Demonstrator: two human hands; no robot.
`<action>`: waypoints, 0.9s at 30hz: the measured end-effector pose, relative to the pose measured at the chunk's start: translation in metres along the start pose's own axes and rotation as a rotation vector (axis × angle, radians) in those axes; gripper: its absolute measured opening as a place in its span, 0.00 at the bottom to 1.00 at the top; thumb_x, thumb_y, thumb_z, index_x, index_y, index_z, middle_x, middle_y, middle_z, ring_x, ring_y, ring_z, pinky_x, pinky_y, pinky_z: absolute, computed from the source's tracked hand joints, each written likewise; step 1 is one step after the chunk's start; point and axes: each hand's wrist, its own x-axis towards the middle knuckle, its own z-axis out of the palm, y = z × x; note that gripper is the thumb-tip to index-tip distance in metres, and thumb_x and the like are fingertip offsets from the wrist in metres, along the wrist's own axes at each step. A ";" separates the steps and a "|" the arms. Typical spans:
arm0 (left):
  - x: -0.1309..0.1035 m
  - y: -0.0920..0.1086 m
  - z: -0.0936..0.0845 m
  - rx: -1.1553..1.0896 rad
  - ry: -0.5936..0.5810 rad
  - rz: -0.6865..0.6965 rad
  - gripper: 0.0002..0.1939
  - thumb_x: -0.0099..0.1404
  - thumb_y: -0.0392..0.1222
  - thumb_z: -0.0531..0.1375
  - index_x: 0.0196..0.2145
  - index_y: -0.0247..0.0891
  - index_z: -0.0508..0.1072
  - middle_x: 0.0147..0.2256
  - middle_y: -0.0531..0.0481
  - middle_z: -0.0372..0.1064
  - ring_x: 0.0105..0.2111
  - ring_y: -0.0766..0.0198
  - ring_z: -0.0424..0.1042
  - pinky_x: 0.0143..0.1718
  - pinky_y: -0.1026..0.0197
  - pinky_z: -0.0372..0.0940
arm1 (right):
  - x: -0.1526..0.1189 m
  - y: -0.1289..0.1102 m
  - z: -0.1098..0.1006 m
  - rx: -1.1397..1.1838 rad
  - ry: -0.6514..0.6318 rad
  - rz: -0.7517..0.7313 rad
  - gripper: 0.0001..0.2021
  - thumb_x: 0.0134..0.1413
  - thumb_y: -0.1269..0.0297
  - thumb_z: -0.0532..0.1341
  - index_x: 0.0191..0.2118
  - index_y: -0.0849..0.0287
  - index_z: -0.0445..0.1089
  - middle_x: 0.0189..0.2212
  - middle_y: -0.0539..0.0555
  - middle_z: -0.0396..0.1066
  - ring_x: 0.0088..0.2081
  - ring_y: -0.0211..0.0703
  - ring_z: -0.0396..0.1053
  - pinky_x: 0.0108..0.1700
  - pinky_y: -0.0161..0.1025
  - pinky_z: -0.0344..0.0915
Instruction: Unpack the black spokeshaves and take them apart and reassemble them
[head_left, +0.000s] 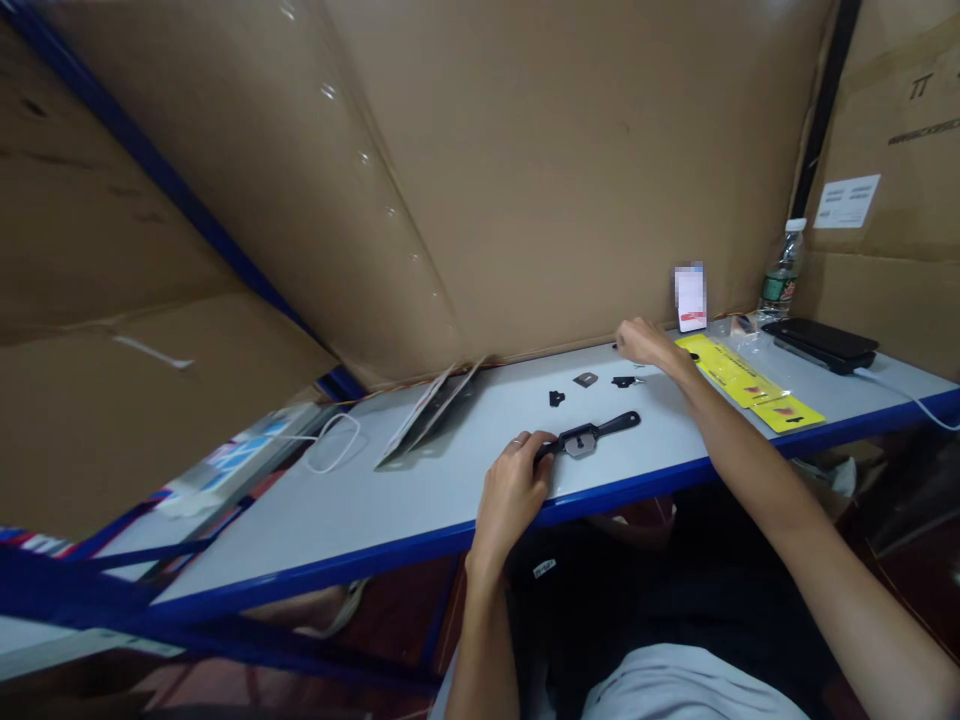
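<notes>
A black spokeshave point(581, 440) with a grey metal blade lies near the front edge of the table. My left hand point(517, 478) is closed around its left handle, while the right handle points away to the right. Behind the tool are a loose metal blade point(586, 380), a small black clamp piece point(556, 398) and another black part point(623, 382) with a small screw beside it. Toward the back of the table, my right hand point(643, 342) reaches down with its fingers closed together. A dark bit shows at its fingertips, too small to name.
Yellow packaging cards point(735, 380) lie at the right, near a black device point(823, 342) with a white cable. A phone point(691, 298) and a water bottle point(782, 270) stand at the back. Leaning cards point(427, 415) are at the left. Cardboard point(570, 180) walls the back.
</notes>
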 end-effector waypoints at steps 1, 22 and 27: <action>0.000 0.000 0.000 0.000 0.003 0.003 0.14 0.71 0.35 0.53 0.50 0.42 0.73 0.46 0.45 0.74 0.47 0.50 0.74 0.47 0.53 0.65 | -0.001 0.007 -0.003 -0.035 -0.041 0.030 0.08 0.57 0.74 0.63 0.39 0.65 0.80 0.38 0.65 0.79 0.43 0.52 0.77 0.41 0.39 0.68; 0.000 -0.003 0.002 0.009 0.019 0.018 0.14 0.70 0.35 0.53 0.50 0.42 0.74 0.44 0.45 0.75 0.45 0.51 0.75 0.46 0.53 0.66 | 0.016 0.023 0.025 0.144 -0.298 0.065 0.04 0.47 0.72 0.71 0.30 0.68 0.77 0.21 0.54 0.73 0.27 0.40 0.73 0.31 0.35 0.71; 0.000 0.000 0.001 -0.001 0.008 0.011 0.14 0.70 0.34 0.53 0.49 0.42 0.74 0.45 0.44 0.75 0.47 0.51 0.75 0.46 0.53 0.66 | 0.001 0.000 0.013 0.551 -0.348 -0.145 0.08 0.45 0.70 0.72 0.32 0.65 0.75 0.22 0.51 0.75 0.28 0.39 0.75 0.33 0.34 0.74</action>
